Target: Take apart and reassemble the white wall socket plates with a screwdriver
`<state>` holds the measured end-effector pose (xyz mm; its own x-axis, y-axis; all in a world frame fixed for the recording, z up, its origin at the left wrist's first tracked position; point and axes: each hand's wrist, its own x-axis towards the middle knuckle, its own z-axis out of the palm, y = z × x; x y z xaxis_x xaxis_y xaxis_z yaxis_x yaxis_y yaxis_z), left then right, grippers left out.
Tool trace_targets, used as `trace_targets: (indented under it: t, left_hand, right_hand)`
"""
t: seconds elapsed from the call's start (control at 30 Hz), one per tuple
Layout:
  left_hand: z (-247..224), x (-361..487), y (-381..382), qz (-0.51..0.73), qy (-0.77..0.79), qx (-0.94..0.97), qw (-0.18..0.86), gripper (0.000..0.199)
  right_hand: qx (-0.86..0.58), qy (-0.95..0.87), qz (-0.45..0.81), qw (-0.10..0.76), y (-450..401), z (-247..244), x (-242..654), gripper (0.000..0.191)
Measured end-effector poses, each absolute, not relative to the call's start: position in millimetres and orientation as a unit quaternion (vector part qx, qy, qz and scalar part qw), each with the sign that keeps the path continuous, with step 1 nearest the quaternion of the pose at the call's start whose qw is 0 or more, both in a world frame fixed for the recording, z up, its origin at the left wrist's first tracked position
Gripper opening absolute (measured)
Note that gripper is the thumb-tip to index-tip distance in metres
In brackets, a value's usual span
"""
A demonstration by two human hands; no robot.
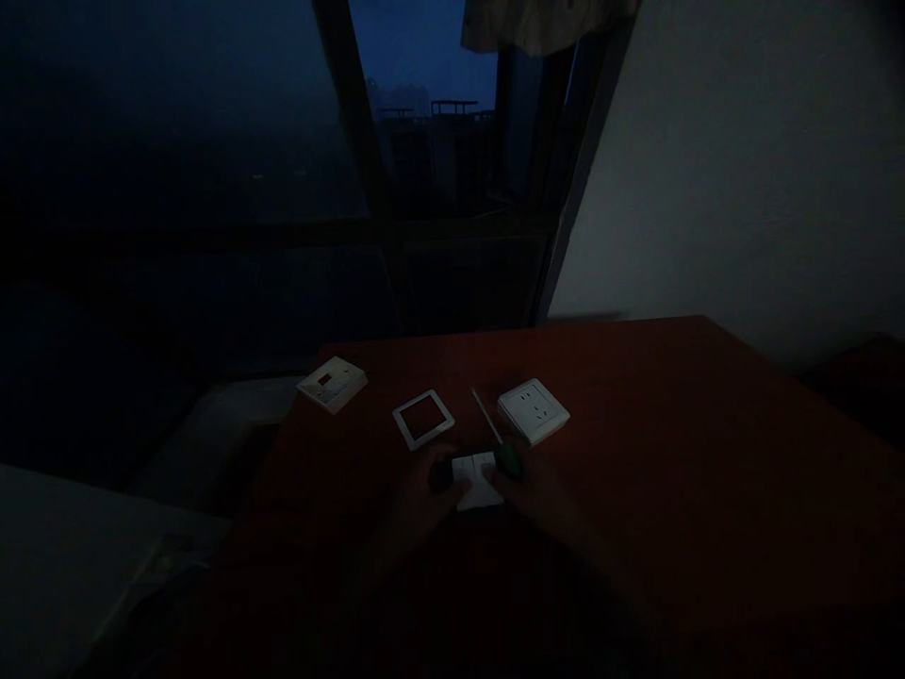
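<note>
Both hands hold a small white switch module (475, 481) with two rocker halves, near the table's front. My left hand (428, 490) grips its left side, thumb on its face. My right hand (527, 486) has its thumb on the right half. A screwdriver with a green handle (508, 460) lies against or within my right hand, its thin shaft pointing up and left; whether the fingers hold it is too dark to tell. A white square frame (448, 416) rests just beyond my left hand. Beyond my right hand sits a white socket (534, 411).
A white square box (333, 384) with a small dark opening lies at the far left edge of the reddish-brown table (671, 405). Behind the table are a dark window and, to the right, a pale wall (742, 170). The scene is very dim.
</note>
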<state>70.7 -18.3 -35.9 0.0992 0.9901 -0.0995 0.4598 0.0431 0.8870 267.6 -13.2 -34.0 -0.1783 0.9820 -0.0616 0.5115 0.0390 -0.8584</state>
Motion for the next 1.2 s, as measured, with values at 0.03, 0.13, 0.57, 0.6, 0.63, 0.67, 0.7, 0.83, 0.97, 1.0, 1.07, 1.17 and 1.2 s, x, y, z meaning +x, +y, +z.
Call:
trace_targets:
  t: [0.03, 0.13, 0.57, 0.6, 0.63, 0.67, 0.7, 0.83, 0.97, 1.0, 1.07, 1.17, 1.2]
  left_hand:
    - [-35, 70, -19, 0.315, 0.584, 0.615, 0.425, 0.043]
    - [-34, 68, -19, 0.313, 0.569, 0.619, 0.441, 0.044]
    - [-37, 69, -20, 0.32, 0.544, 0.613, 0.475, 0.046]
    - [-37, 69, -20, 0.321, 0.544, 0.608, 0.48, 0.046]
    - [-37, 70, -20, 0.324, 0.547, 0.605, 0.479, 0.046]
    - [-37, 70, -20, 0.327, 0.55, 0.604, 0.474, 0.045]
    - [-37, 71, -20, 0.329, 0.554, 0.607, 0.465, 0.044]
    - [-39, 70, -20, 0.317, 0.564, 0.619, 0.446, 0.044]
    - [-40, 70, -21, 0.319, 0.572, 0.617, 0.436, 0.047]
    - [-40, 70, -21, 0.324, 0.574, 0.618, 0.429, 0.047]
    - [-39, 71, -21, 0.33, 0.575, 0.623, 0.416, 0.047]
    - [-37, 72, -21, 0.323, 0.575, 0.64, 0.395, 0.045]
    - [-35, 73, -21, 0.315, 0.577, 0.648, 0.384, 0.045]
  right_hand:
    - [-0.568, -0.654, 0.401, 0.298, -13, -36, 269, 0.026]
    - [-0.577, -0.65, 0.401, 0.291, -13, -40, 267, 0.025]
    - [-0.6, -0.646, 0.372, 0.29, -14, -40, 261, 0.02]
    - [-0.6, -0.645, 0.374, 0.291, -13, -39, 261, 0.022]
    - [-0.601, -0.642, 0.377, 0.29, -13, -39, 262, 0.023]
    - [-0.602, -0.64, 0.38, 0.289, -13, -38, 262, 0.024]
    - [-0.601, -0.639, 0.384, 0.286, -13, -38, 263, 0.024]
    - [-0.558, -0.652, 0.424, 0.29, -17, -34, 271, 0.04]
    - [-0.529, -0.653, 0.456, 0.295, -21, -36, 277, 0.06]
    - [-0.531, -0.651, 0.454, 0.297, -21, -37, 277, 0.062]
    - [-0.535, -0.649, 0.447, 0.305, -21, -39, 276, 0.064]
    - [-0.534, -0.651, 0.439, 0.314, -21, -40, 272, 0.064]
    - [-0.539, -0.649, 0.434, 0.318, -20, -39, 271, 0.063]
